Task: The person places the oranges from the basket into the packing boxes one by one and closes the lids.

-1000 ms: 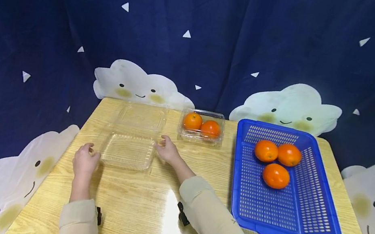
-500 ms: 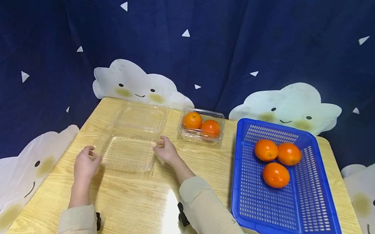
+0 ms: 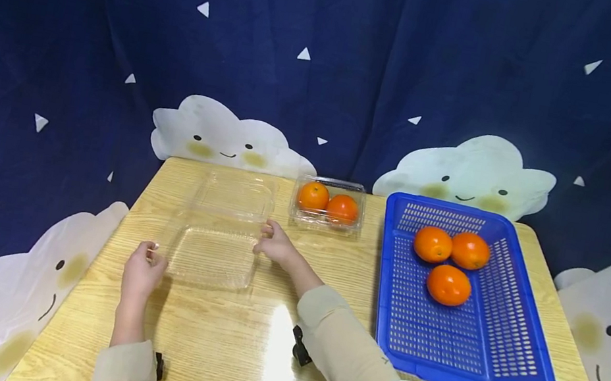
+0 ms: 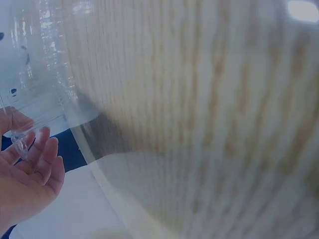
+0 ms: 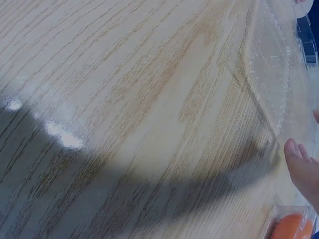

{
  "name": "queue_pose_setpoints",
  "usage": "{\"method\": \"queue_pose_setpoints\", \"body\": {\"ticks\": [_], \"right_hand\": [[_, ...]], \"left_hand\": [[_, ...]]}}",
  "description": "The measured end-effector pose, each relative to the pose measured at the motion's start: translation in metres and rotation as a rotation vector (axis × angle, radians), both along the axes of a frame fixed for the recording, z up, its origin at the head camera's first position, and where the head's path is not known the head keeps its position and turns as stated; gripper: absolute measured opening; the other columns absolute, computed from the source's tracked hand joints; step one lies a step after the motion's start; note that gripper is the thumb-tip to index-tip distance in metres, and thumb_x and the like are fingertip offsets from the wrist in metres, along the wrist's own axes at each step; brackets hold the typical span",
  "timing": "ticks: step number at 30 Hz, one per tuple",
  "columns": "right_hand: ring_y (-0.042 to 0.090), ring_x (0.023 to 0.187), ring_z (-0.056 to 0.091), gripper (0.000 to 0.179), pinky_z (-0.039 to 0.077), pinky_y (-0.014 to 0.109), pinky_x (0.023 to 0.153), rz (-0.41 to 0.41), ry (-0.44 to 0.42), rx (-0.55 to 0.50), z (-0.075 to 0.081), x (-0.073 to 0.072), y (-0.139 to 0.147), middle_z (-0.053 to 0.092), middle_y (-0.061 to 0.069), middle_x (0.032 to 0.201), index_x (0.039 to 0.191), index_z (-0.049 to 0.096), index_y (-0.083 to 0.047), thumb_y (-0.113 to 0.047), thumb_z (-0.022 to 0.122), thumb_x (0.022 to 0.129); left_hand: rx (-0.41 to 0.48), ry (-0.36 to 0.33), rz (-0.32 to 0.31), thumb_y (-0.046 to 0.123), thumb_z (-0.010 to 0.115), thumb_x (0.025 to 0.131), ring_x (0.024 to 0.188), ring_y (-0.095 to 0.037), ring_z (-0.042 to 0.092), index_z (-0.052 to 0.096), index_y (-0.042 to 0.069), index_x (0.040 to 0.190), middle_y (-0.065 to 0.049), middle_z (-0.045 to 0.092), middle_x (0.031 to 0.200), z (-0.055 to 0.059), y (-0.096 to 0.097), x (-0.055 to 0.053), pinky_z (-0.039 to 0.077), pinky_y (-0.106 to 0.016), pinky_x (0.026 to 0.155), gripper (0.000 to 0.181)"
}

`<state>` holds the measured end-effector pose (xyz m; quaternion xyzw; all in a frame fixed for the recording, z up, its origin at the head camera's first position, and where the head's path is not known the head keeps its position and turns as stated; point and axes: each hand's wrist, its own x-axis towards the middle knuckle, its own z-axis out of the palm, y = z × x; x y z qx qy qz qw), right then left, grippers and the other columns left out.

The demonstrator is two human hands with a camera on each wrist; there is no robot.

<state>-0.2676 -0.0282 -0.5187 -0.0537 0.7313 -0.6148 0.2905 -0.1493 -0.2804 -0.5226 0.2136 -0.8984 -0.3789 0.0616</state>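
An open clear plastic clamshell box (image 3: 214,256) lies on the table, lid folded back toward the curtain. My left hand (image 3: 144,271) is at the box's left side; in the left wrist view, the thumb and fingers of the left hand (image 4: 35,164) pinch a corner of the clear plastic rim. On the opposite side, my right hand (image 3: 277,244) grips the right edge near the fold between base and lid. Only the thumb and part of the right hand (image 5: 305,172) show in the right wrist view, against the box's edge. Nothing lies inside this box.
A closed clear box (image 3: 326,224) holding two orange fruits stands at the back, right of the open one. A blue basket (image 3: 436,351) with three more orange fruits (image 3: 449,285) occupies the table's right side. A dark blue curtain (image 3: 322,86) hangs behind the table.
The open clear box has shifted slightly toward me and to the right, with both hands moving along at its sides. The basket and the closed box stay where they were.
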Motion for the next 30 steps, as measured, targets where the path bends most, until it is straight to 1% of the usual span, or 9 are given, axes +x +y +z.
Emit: {"method": "queue_pose_setpoints", "body": {"ticks": [4,7,10,12,15,19,21,25,30], "right_hand": [[0.032,0.132,0.029,0.089,0.032,0.042,0.102,0.007,-0.059,-0.025,-0.002,-0.002,0.002,0.027,0.012,0.145,0.146,0.008,-0.008,0.009,0.056,0.073],[0.032,0.133,0.026,0.095,0.03,0.043,0.103,0.007,-0.085,-0.035,-0.004,-0.004,0.002,0.024,0.011,0.146,0.147,0.003,-0.009,0.011,0.056,0.071],[0.032,0.134,0.023,0.098,0.028,0.043,0.104,0.005,-0.098,-0.048,-0.003,-0.005,0.002,0.023,0.011,0.146,0.147,-0.001,-0.01,0.013,0.056,0.07],[0.032,0.135,0.021,0.099,0.027,0.043,0.105,0.007,-0.109,-0.056,-0.003,-0.006,0.002,0.022,0.01,0.147,0.146,-0.003,-0.011,0.014,0.056,0.071],[0.032,0.136,0.02,0.1,0.028,0.043,0.104,0.011,-0.132,-0.087,-0.002,-0.006,0.003,0.017,0.01,0.149,0.146,-0.005,-0.012,0.016,0.055,0.071],[0.033,0.136,0.02,0.101,0.032,0.045,0.101,0.024,-0.161,-0.143,0.0,-0.007,0.006,0.009,0.011,0.152,0.146,-0.006,-0.011,0.019,0.052,0.07],[0.033,0.136,0.019,0.101,0.034,0.045,0.1,0.036,-0.168,-0.153,0.0,-0.007,0.007,0.005,0.011,0.152,0.146,-0.008,-0.011,0.02,0.052,0.07],[0.034,0.136,0.019,0.1,0.036,0.045,0.097,0.036,-0.157,-0.15,0.0,-0.006,0.007,0.005,0.009,0.153,0.146,-0.007,-0.012,0.02,0.05,0.07],[0.034,0.134,0.023,0.099,0.038,0.046,0.096,0.013,-0.116,-0.158,-0.005,-0.004,0.006,0.007,0.007,0.153,0.146,-0.003,-0.013,0.019,0.048,0.068]], "left_hand": [[0.022,-0.027,-0.015,0.007,0.052,0.082,0.084,-0.03,0.052,0.042,-0.006,0.122,-0.021,0.05,0.102,0.001,0.003,0.004,0.04,-0.032,0.064,0.043],[0.04,-0.039,-0.023,0.008,0.052,0.084,0.087,-0.031,0.053,0.041,-0.006,0.123,-0.021,0.051,0.102,0.001,0.005,0.008,0.041,-0.031,0.064,0.043],[0.051,-0.039,-0.031,0.009,0.052,0.085,0.089,-0.031,0.053,0.04,-0.006,0.124,-0.021,0.05,0.103,0.002,0.006,0.011,0.041,-0.031,0.064,0.043],[0.049,-0.03,-0.036,0.009,0.052,0.085,0.088,-0.032,0.053,0.04,-0.006,0.123,-0.021,0.05,0.102,0.002,0.007,0.013,0.041,-0.031,0.063,0.043],[0.046,-0.023,-0.048,0.009,0.051,0.085,0.086,-0.031,0.052,0.04,-0.007,0.123,-0.022,0.05,0.1,0.003,0.008,0.017,0.041,-0.03,0.062,0.043],[0.047,-0.032,-0.06,0.009,0.052,0.085,0.085,-0.03,0.053,0.039,-0.007,0.124,-0.022,0.05,0.101,0.003,0.009,0.02,0.042,-0.03,0.062,0.044],[0.047,-0.037,-0.063,0.008,0.052,0.085,0.083,-0.029,0.053,0.038,-0.007,0.124,-0.022,0.051,0.101,0.003,0.009,0.021,0.042,-0.03,0.061,0.044],[0.041,-0.04,-0.062,0.008,0.052,0.085,0.081,-0.027,0.053,0.039,-0.006,0.123,-0.021,0.052,0.1,0.003,0.009,0.021,0.041,-0.029,0.06,0.043],[0.038,-0.046,-0.07,0.008,0.052,0.085,0.081,-0.027,0.053,0.038,-0.006,0.124,-0.022,0.052,0.101,0.003,0.009,0.022,0.042,-0.03,0.061,0.044]]}}
